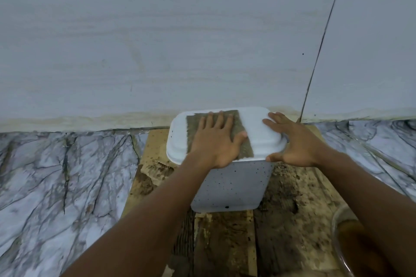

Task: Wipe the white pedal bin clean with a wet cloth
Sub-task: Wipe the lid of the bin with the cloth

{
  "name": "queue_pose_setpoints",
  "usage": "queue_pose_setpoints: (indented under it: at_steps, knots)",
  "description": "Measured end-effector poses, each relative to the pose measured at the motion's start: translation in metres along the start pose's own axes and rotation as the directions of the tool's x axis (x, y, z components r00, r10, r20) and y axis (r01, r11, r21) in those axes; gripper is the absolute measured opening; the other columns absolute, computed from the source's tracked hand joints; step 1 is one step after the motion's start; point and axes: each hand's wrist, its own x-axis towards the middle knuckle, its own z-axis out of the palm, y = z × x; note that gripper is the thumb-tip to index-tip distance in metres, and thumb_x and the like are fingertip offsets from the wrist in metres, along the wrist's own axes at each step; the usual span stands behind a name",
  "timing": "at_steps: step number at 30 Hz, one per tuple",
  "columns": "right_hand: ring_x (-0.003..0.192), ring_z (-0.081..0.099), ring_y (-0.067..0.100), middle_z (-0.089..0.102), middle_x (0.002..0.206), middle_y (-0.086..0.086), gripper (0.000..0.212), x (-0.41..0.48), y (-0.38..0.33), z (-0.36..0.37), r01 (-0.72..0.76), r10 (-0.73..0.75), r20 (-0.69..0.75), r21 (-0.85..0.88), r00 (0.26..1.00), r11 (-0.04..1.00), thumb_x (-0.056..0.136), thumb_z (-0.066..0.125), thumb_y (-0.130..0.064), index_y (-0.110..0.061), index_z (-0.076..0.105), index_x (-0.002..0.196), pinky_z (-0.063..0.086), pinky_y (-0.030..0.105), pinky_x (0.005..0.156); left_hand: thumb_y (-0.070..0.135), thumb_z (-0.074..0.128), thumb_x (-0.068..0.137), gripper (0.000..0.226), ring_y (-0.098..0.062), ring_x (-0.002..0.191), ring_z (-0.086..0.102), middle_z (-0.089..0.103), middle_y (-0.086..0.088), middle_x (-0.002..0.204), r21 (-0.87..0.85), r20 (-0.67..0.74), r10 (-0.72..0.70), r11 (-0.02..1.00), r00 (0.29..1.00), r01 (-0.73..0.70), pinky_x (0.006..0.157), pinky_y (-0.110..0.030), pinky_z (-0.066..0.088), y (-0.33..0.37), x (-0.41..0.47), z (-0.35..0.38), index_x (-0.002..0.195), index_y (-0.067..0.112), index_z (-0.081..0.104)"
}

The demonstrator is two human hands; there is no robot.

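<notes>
My left hand (216, 139) lies flat, fingers spread, pressing the cloth (219, 134) onto the lid of the white pedal bin (231, 189) — which stands on stained wooden boards (292, 204) against the wall (157, 40). My right hand (292, 141) — grip spread — cups the lid's right end.

wall (180, 40) close behind bin (231, 184), sides open

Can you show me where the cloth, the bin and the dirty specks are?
cloth (194, 128): head view, bare patch left of the left hand.
bin (254, 123): head view, lid top.
specks (234, 184): head view, bin's front wall.
</notes>
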Motion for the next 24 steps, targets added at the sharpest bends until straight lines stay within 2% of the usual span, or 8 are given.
queue_pose_setpoints:
  at_steps: [4, 8, 10, 12, 16, 19, 24]
  knots:
    - [0.153, 0.010, 0.018, 0.017, 0.164, -0.004, 0.096, 0.004, 0.002, 0.000, 0.008, -0.009, 0.033, 0.049, 0.999, 0.999, 0.074, 0.083, -0.041, -0.034, 0.026, 0.150, 0.018, 0.047, 0.123, 0.068, 0.012, 0.102, 0.076, -0.024, 0.158, -0.012, -0.006, -0.002, 0.172, -0.075, 0.058, 0.142, 0.988, 0.988, -0.138, 0.127, -0.044, -0.008, 0.023, 0.022, -0.004, 0.164, 0.026, 0.001]
    - [0.153, 0.012, 0.015, 0.021, 0.164, -0.004, 0.073, 0.006, -0.025, -0.002, -0.052, 0.075, -0.091, 0.239, 0.993, 0.970, 0.091, 0.065, -0.040, -0.031, 0.029, 0.154, 0.014, 0.047, 0.124, 0.062, 0.023, 0.105, 0.070, -0.020, 0.158, -0.006, 0.000, -0.003, 0.172, -0.145, -0.003, 0.178, 0.974, 0.984, -0.176, 0.128, -0.042, -0.001, -0.011, 0.014, -0.012, 0.163, 0.026, 0.012]
    - [0.154, 0.004, 0.013, 0.016, 0.165, -0.004, 0.064, 0.012, -0.047, 0.001, -0.015, 0.043, -0.150, 0.184, 0.988, 0.983, 0.098, 0.053, -0.041, -0.031, 0.026, 0.155, 0.007, 0.046, 0.125, 0.062, 0.022, 0.104, 0.070, -0.021, 0.158, 0.000, 0.007, -0.006, 0.172, -0.097, -0.073, 0.128, 0.986, 0.989, -0.135, 0.129, -0.045, 0.004, -0.037, 0.002, -0.011, 0.163, 0.024, 0.016]
    - [0.153, 0.000, 0.011, 0.014, 0.166, -0.004, 0.057, 0.023, -0.069, 0.005, 0.039, -0.019, -0.179, 0.112, 0.984, 0.993, 0.102, 0.044, -0.044, -0.030, 0.027, 0.155, 0.001, 0.042, 0.125, 0.064, 0.022, 0.103, 0.071, -0.021, 0.158, 0.004, 0.013, -0.006, 0.171, -0.104, -0.072, 0.051, 0.993, 0.996, -0.059, 0.128, -0.045, 0.006, -0.057, -0.008, -0.010, 0.163, 0.024, 0.017]
    - [0.153, -0.002, 0.011, 0.011, 0.166, -0.004, 0.055, 0.039, -0.105, 0.026, 0.109, -0.108, -0.051, 0.019, 0.993, 0.994, 0.104, 0.034, -0.043, -0.030, 0.023, 0.156, -0.003, 0.034, 0.119, 0.067, 0.027, 0.102, 0.073, -0.019, 0.158, 0.006, 0.014, -0.001, 0.171, -0.157, -0.054, 0.014, 0.987, 0.998, -0.022, 0.127, -0.040, 0.006, -0.071, -0.017, -0.011, 0.163, 0.027, 0.017]
    - [0.154, -0.003, 0.015, 0.009, 0.167, 0.001, 0.054, 0.042, -0.109, 0.043, 0.123, -0.117, 0.048, -0.136, 0.992, 0.983, 0.106, 0.019, -0.043, -0.029, 0.017, 0.157, -0.004, 0.040, 0.125, 0.066, 0.029, 0.102, 0.073, -0.017, 0.158, 0.006, 0.015, 0.000, 0.171, -0.207, -0.086, 0.012, 0.978, 0.996, -0.029, 0.127, -0.039, 0.006, -0.071, -0.018, -0.007, 0.162, 0.027, 0.020]
    - [0.154, -0.002, 0.011, 0.007, 0.167, -0.008, 0.056, 0.036, -0.087, 0.038, 0.109, -0.104, 0.038, -0.214, 0.994, 0.971, 0.104, 0.014, -0.051, -0.035, 0.012, 0.157, -0.003, 0.040, 0.125, 0.074, 0.031, 0.096, 0.077, -0.016, 0.158, 0.005, 0.014, 0.001, 0.171, -0.184, -0.128, 0.022, 0.982, 0.992, -0.046, 0.128, -0.039, 0.003, -0.068, -0.022, 0.001, 0.162, 0.033, 0.022]
